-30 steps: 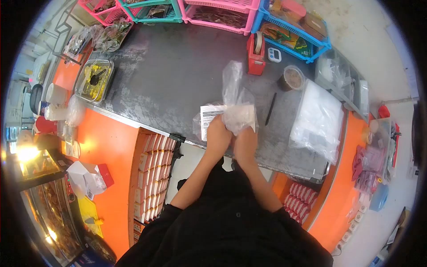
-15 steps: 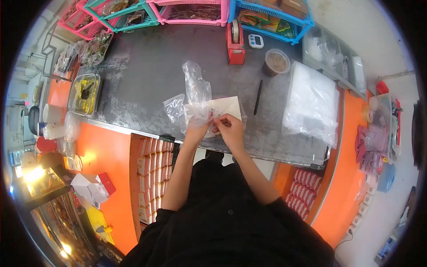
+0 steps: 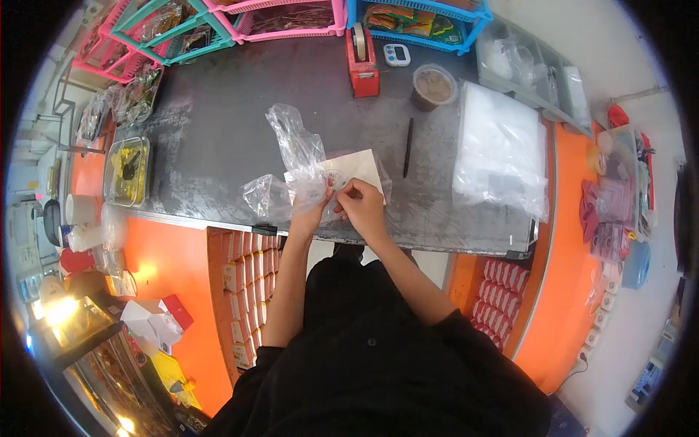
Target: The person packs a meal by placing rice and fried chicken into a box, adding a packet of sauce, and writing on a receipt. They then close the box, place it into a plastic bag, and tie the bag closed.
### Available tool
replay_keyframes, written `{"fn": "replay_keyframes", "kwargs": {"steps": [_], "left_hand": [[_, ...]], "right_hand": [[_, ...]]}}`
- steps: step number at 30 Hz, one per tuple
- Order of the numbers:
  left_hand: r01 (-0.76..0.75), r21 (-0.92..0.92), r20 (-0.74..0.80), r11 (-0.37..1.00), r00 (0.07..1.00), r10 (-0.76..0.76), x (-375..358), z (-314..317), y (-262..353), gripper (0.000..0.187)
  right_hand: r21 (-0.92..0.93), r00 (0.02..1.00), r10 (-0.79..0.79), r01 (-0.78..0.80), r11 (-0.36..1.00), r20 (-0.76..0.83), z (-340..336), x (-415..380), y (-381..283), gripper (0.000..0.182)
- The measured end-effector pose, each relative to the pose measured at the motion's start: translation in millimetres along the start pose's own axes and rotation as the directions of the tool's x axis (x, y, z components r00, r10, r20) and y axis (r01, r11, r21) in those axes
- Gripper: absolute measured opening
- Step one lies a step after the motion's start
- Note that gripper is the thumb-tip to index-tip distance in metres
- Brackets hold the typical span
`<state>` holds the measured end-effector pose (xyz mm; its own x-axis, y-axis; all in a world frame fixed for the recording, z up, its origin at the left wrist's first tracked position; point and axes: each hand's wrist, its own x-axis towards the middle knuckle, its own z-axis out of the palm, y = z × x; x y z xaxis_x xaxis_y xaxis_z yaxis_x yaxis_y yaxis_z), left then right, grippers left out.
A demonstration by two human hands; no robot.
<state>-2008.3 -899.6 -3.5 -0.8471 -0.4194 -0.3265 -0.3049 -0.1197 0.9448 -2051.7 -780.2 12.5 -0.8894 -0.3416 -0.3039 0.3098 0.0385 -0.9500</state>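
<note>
Near the front edge of the dark table (image 3: 218, 138), my left hand (image 3: 309, 207) is closed on a crumpled clear plastic bag (image 3: 298, 142). The bag's loose parts spread up and to the left of the hand. My right hand (image 3: 360, 206) is beside it, thumb and fingers pinched together close to the left fingertips; what they hold is too small to make out. Under the hands lies a cream paper piece (image 3: 360, 166) with a round printed mark, partly covered by the bag and fingers.
Behind stand a red tape dispenser (image 3: 362, 69), a white timer (image 3: 397, 54) and a lidded tub (image 3: 435, 86). A black pen (image 3: 408, 148) and a stack of plastic bags (image 3: 499, 153) lie right. A yellow-filled container (image 3: 128, 171) sits left, coloured baskets (image 3: 291, 20) at the back.
The view has shifted, so the table things appear further left. The bag's loose left part has spread out lower beside my left hand. Both hands remain close together.
</note>
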Motion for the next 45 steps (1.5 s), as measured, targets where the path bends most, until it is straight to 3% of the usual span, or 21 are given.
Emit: {"fn": "replay_keyframes", "kwargs": {"steps": [6, 16, 22, 24, 25, 26, 27, 28, 29, 30, 31, 33, 34, 35, 37, 39, 43, 45], "left_hand": [[-0.119, 0.038, 0.013, 0.992, 0.993, 0.119, -3.6, -0.4, -1.5, 0.020], [-0.060, -0.156, -0.002, 0.986, 0.998, 0.060, -0.8, 2.2, -5.1, 0.022], [-0.142, -0.016, 0.006, 0.990, 0.990, 0.143, -1.3, 0.8, -7.7, 0.020], [-0.182, 0.237, 0.002, 0.954, 0.982, 0.187, -2.3, -0.4, -9.0, 0.018], [-0.182, 0.237, 0.001, 0.954, 0.982, 0.187, -3.1, -0.2, -8.7, 0.018], [-0.185, 0.668, 0.063, 0.721, 0.979, 0.193, -4.4, 1.2, -8.6, 0.021], [-0.168, 0.935, 0.120, 0.311, 0.979, 0.168, -5.5, 2.6, -8.0, 0.024], [-0.164, 0.936, 0.116, 0.311, 0.979, 0.168, -7.3, 2.6, -11.7, 0.024], [-0.161, 0.638, 0.031, 0.753, 0.982, 0.184, -10.5, 2.4, -16.9, 0.023], [-0.147, 0.155, -0.054, 0.977, 0.986, 0.157, -13.3, 2.3, -20.3, 0.023], [-0.148, 0.156, -0.063, 0.977, 0.985, 0.159, -17.5, 4.6, -7.9, 0.023], [-0.508, 0.523, 0.037, 0.685, 0.816, 0.576, -25.8, 9.7, 13.9, 0.027], [-0.420, 0.329, -0.023, 0.846, 0.892, 0.451, -20.8, 11.3, 5.4, 0.030], [-0.416, 0.330, -0.034, 0.847, 0.892, 0.451, -21.3, 8.5, -3.9, 0.030], [-0.482, 0.623, 0.151, 0.616, 0.847, 0.510, -26.6, 9.4, 17.5, 0.035], [-0.470, 0.664, 0.127, 0.581, 0.837, 0.533, -26.5, 16.1, 20.8, 0.036], [-0.397, 0.762, 0.145, 0.512, 0.875, 0.462, -24.6, 19.5, 34.3, 0.036], [-0.392, 0.823, 0.105, 0.412, 0.817, 0.567, -19.0, 11.8, 29.1, 0.031]], "right_hand": [[-0.015, 0.997, -0.061, 0.060, 0.998, -0.043, 4.5, 4.0, 0.6, 0.013], [-0.033, 0.996, -0.067, 0.065, 0.997, -0.052, 6.8, -2.9, -4.6, 0.016], [-0.030, 0.995, -0.091, 0.090, 0.996, -0.043, 10.5, -0.4, -1.8, 0.015], [0.092, 0.981, -0.156, 0.167, 0.982, -0.119, 15.5, -0.7, -2.7, 0.009], [0.092, 0.981, -0.156, 0.167, 0.982, -0.117, 14.9, -0.2, -5.6, 0.009], [0.048, 0.986, -0.147, 0.151, 0.987, -0.083, 11.4, 1.5, -9.3, 0.005], [0.002, 0.989, -0.137, 0.137, 0.991, -0.049, 7.5, 4.0, -15.5, 0.004], [0.003, 0.990, -0.137, 0.137, 0.991, -0.045, 1.3, 9.2, -20.1, 0.004], [-0.171, 0.990, -0.100, 0.117, 0.978, 0.101, -7.3, 16.1, -25.8, 0.006], [-0.341, 0.971, -0.038, 0.120, 0.933, 0.237, -15.0, 22.3, -30.0, 0.011], [-0.339, 0.968, -0.039, 0.124, 0.932, 0.246, -20.4, 28.7, -33.6, 0.011], [-0.585, 0.835, -0.336, 0.546, 0.599, 0.435, -30.7, 37.2, -40.8, 0.010], [-0.581, 0.830, -0.336, 0.553, 0.597, 0.445, -37.6, 36.9, -47.8, 0.010], [-0.689, 0.867, -0.273, 0.497, 0.527, 0.417, -45.2, 35.3, -56.0, 0.012], [-0.783, 0.892, -0.217, 0.453, 0.427, 0.397, -53.1, 33.7, -59.2, 0.013], [-0.834, 0.844, -0.213, 0.527, 0.162, 0.492, -56.1, 24.3, -45.4, 0.013], [-0.738, 0.763, -0.156, 0.646, 0.194, 0.627, -52.5, 25.8, -36.8, 0.018], [-0.793, 0.790, -0.135, 0.608, 0.040, 0.598, -47.3, 36.3, -26.8, 0.017]]}}
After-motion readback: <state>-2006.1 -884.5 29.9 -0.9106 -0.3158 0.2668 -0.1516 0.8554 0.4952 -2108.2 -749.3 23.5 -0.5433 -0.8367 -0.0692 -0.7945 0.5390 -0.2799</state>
